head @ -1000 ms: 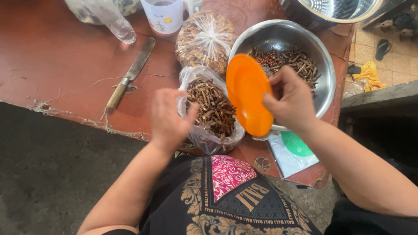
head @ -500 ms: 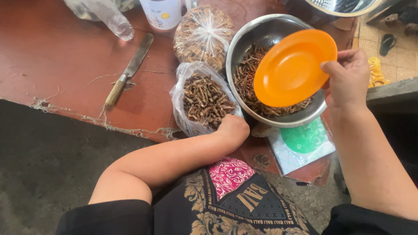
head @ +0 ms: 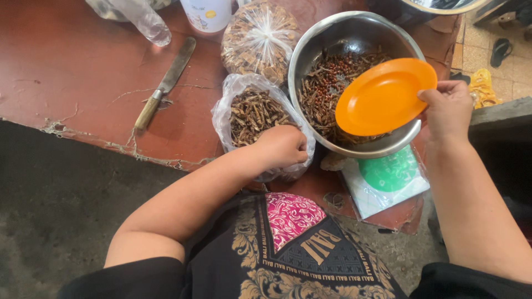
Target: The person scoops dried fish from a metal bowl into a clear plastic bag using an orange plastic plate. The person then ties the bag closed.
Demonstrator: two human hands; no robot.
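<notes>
Round orange plastic plate (head: pixel 384 97) pinched by right hand (head: pixel 448 109) above steel bowl (head: pixel 354 39), left hand (head: pixel 281 148) gripping open clear bag of dried sticks (head: pixel 252 111)

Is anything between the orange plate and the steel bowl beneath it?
Nothing visible. The right hand holds the orange plate by its rim, tilted over the steel bowl, and only open air shows between it and the dried pieces inside. The left hand is off to the side at the open bag, clear of that gap.
</notes>
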